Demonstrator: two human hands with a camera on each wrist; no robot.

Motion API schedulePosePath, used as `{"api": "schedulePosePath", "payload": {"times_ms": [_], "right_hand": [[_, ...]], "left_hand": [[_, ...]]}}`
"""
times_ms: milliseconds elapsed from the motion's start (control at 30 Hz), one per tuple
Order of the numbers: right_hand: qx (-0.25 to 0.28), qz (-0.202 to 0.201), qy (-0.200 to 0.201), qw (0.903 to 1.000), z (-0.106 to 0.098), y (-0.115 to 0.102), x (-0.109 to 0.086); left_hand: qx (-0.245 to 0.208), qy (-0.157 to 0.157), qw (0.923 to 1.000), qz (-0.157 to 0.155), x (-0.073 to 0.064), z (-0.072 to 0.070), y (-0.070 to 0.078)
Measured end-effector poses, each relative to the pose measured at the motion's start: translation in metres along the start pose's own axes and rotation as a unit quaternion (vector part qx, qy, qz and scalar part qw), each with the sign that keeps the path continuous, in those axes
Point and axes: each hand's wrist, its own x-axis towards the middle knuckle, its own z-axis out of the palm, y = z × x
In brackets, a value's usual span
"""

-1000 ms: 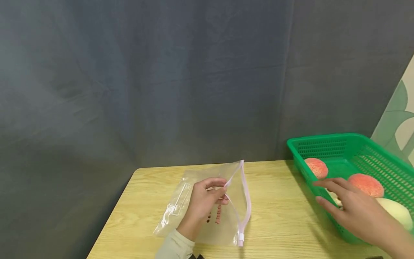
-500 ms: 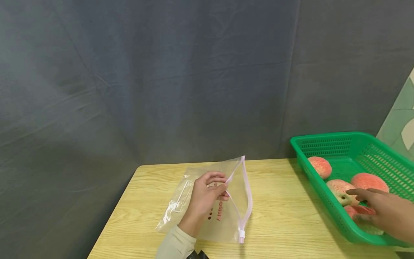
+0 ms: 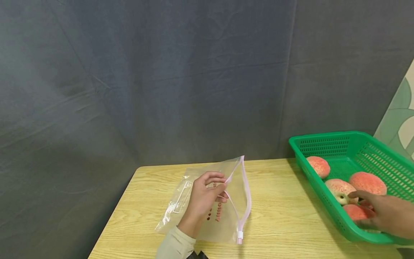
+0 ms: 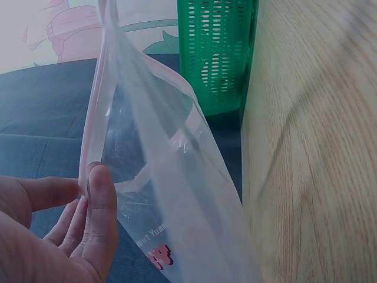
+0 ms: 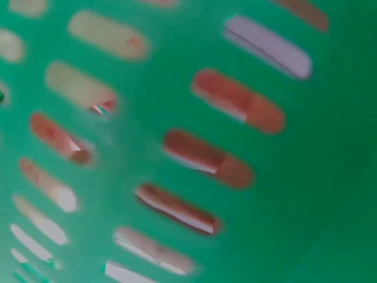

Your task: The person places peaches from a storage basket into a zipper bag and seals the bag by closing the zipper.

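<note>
A clear plastic zipper bag [image 3: 223,223] with a pink-edged mouth and a white slider stands tilted on the wooden table. My left hand [image 3: 205,194] pinches one edge of its mouth between thumb and fingers, and the mouth gapes to the right. In the left wrist view, the thumb and fingers [image 4: 101,194] hold the pink strip. At the right, my right hand [image 3: 385,214] reaches into a green basket [image 3: 310,187], fingers curled about a red peach [image 3: 358,213] at the near end. Part of that peach is hidden by the hand.
More peaches lie in the basket: a pale speckled one [image 3: 340,190], a red one [image 3: 368,182] and another [image 3: 318,167] by the left wall. The right wrist view is filled by the slotted basket wall [image 5: 330,177]. A dark curtain [image 3: 207,82] hangs behind the table [image 3: 275,208].
My right hand has gone from above the basket's left rim down into it and closed about the near peach. The left hand keeps its pinch on the bag with little movement.
</note>
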Motion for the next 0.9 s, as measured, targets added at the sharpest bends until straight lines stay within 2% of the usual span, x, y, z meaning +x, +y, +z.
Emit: {"api": "schedulePosePath", "payload": {"times_ms": [200, 433, 667, 800, 900], "right_hand": [[0.053, 0.007, -0.023, 0.9983, 0.0047, 0.0026, -0.0001], [0.047, 0.02, -0.037, 0.998, 0.002, -0.003, 0.0022], [0.045, 0.02, -0.042, 0.9979, 0.004, 0.001, 0.0064], [0.036, 0.013, -0.024, 0.999, 0.0027, 0.0018, 0.0052], [0.02, 0.01, 0.01, 0.9997, 0.0004, 0.0002, 0.0019]], "left_hand": [[0.0, 0.001, 1.0, 0.001, 0.0, 0.0004, 0.0003], [-0.001, 0.005, 1.0, -0.005, -0.0002, 0.0006, 0.0005], [0.005, 0.008, 0.9999, -0.008, 0.0, -0.0001, -0.0009], [0.01, 0.002, 0.9999, -0.012, -0.0003, -0.0008, -0.002], [0.018, 0.002, 0.9997, -0.015, -0.0006, -0.0009, -0.0022]]}}
